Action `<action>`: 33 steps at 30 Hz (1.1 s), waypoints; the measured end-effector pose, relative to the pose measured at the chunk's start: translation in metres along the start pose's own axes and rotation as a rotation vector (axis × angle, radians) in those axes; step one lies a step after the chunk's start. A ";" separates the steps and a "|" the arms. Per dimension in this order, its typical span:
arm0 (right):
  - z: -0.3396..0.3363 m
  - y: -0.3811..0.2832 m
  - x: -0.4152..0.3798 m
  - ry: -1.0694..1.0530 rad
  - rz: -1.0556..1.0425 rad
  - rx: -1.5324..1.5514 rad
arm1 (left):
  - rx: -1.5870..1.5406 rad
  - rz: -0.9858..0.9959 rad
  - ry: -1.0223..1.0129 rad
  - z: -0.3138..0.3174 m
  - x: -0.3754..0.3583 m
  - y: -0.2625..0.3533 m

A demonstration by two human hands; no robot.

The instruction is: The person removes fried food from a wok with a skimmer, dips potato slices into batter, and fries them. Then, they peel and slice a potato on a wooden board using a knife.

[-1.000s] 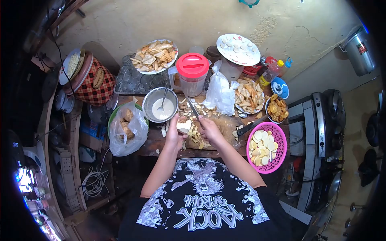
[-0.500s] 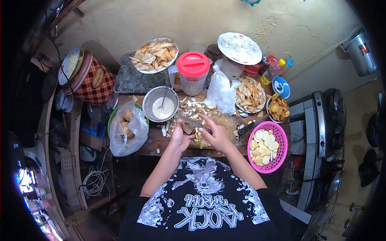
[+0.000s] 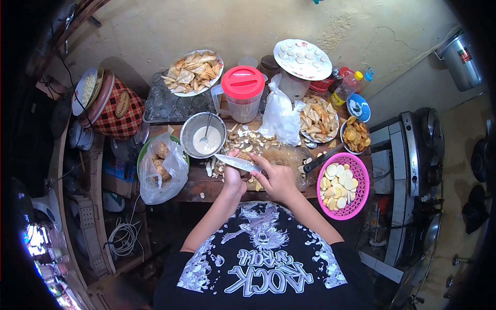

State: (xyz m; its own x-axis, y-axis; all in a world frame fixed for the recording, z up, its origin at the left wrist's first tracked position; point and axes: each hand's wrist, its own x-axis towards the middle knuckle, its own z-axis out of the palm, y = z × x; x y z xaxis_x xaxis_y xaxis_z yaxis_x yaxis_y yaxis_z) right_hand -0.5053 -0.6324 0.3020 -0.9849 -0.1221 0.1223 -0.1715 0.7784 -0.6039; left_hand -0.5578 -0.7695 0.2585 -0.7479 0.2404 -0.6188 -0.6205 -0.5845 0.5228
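My right hand (image 3: 279, 182) grips a kitchen knife, its pale steel blade (image 3: 236, 162) pointing left, flat side up. Close against the blade, my left hand (image 3: 233, 176) is closed around a brown-skinned tuber, mostly hidden by the blade and fingers. Beneath both hands lies a worn wooden board (image 3: 287, 157), strewn with peelings and pale scraps (image 3: 248, 138). A second knife with a black handle (image 3: 312, 165) rests right of my right hand. Pale yellow round slices (image 3: 338, 182) lie in a pink plastic basket (image 3: 357, 202) at the right.
A metal pot (image 3: 195, 153) of white batter with a spoon stands left of the board, beside a plastic bag (image 3: 164, 182) of brown tubers. Behind are a red-lidded jug (image 3: 242, 82), a tied white bag (image 3: 280, 116) and plates of folded pastries (image 3: 192, 72). Fried slices (image 3: 356, 136) fill a bowl.
The blade has turned, now showing its bright flat side over my left hand. My left fingers have closed further, and the brown tuber is less visible. The view has shifted slightly.
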 end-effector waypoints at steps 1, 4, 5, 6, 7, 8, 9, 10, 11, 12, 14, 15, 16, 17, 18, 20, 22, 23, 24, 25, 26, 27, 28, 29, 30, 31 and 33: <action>0.002 0.001 0.000 0.010 0.002 0.004 | -0.016 0.031 0.023 0.005 -0.003 -0.003; 0.009 0.004 0.000 0.032 0.003 0.076 | -0.036 0.137 -0.003 0.005 0.001 -0.009; 0.008 0.003 0.000 0.001 0.031 0.091 | -0.039 0.175 -0.026 0.003 0.004 -0.012; 0.004 0.001 0.000 -0.031 0.058 0.107 | -0.038 0.210 -0.038 0.002 0.006 -0.012; 0.003 -0.001 0.000 -0.064 0.087 0.124 | -0.036 0.245 -0.049 0.001 0.007 -0.012; 0.004 -0.001 0.000 -0.061 0.085 0.137 | -0.035 0.279 -0.062 0.001 0.008 -0.013; 0.004 0.000 0.000 -0.057 0.083 0.148 | 0.000 0.325 -0.071 0.001 0.008 -0.015; 0.005 0.001 0.000 -0.052 0.080 0.159 | 0.035 0.372 -0.082 0.001 0.008 -0.017; 0.006 0.002 -0.001 -0.050 0.087 0.167 | 0.071 0.418 -0.092 0.000 0.008 -0.018; 0.008 0.003 -0.001 -0.047 0.094 0.175 | 0.074 0.427 -0.088 -0.001 0.009 -0.019; 0.013 0.004 -0.001 -0.030 0.113 0.214 | 0.079 0.447 -0.080 -0.002 0.011 -0.021; 0.016 0.004 -0.001 -0.016 0.127 0.245 | 0.083 0.453 -0.066 -0.003 0.012 -0.021; 0.019 0.004 -0.001 -0.002 0.142 0.276 | 0.087 0.459 -0.053 -0.003 0.012 -0.021; 0.023 0.005 0.000 0.006 0.160 0.313 | 0.092 0.465 -0.039 -0.004 0.013 -0.021; 0.027 0.007 0.001 0.015 0.179 0.350 | 0.082 0.453 -0.002 -0.006 0.018 -0.024; 0.039 0.015 0.004 0.011 0.235 0.531 | 0.059 0.430 0.071 -0.013 0.030 -0.029; 0.050 0.021 0.010 -0.017 0.309 0.817 | -0.004 0.238 0.065 -0.006 0.020 -0.018; 0.053 0.024 0.010 -0.032 0.320 0.851 | -0.035 0.141 0.063 -0.006 0.016 -0.014; 0.054 0.023 0.012 -0.046 0.331 0.886 | -0.003 0.067 0.000 -0.012 0.016 -0.010; 0.055 0.023 0.013 -0.062 0.341 0.920 | -0.010 0.052 0.004 -0.013 0.017 -0.010; 0.055 0.024 0.014 -0.054 0.323 0.891 | -0.018 0.039 0.008 -0.013 0.018 -0.010; 0.057 0.024 0.015 -0.045 0.306 0.864 | -0.025 0.025 0.013 -0.013 0.018 -0.008; 0.058 0.025 0.015 -0.038 0.289 0.836 | -0.032 0.019 0.006 -0.014 0.017 -0.008; 0.057 0.024 0.015 -0.043 0.256 0.758 | -0.039 0.013 -0.001 -0.015 0.016 -0.007; 0.054 0.023 0.014 -0.048 0.223 0.680 | -0.047 0.007 -0.008 -0.016 0.015 -0.007; 0.050 0.022 0.014 -0.053 0.189 0.602 | -0.048 0.022 0.028 -0.016 0.016 -0.007; 0.029 0.011 0.011 -0.107 0.167 0.365 | -0.048 0.051 0.099 -0.016 0.019 -0.009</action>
State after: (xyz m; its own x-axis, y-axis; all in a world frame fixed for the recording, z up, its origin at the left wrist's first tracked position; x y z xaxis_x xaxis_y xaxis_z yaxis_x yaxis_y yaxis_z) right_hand -0.5188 -0.6433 0.2739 -0.9932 -0.0910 -0.0722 0.0136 0.5259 -0.8504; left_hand -0.5626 -0.7723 0.2321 -0.7501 0.1330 -0.6478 -0.5679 -0.6315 0.5279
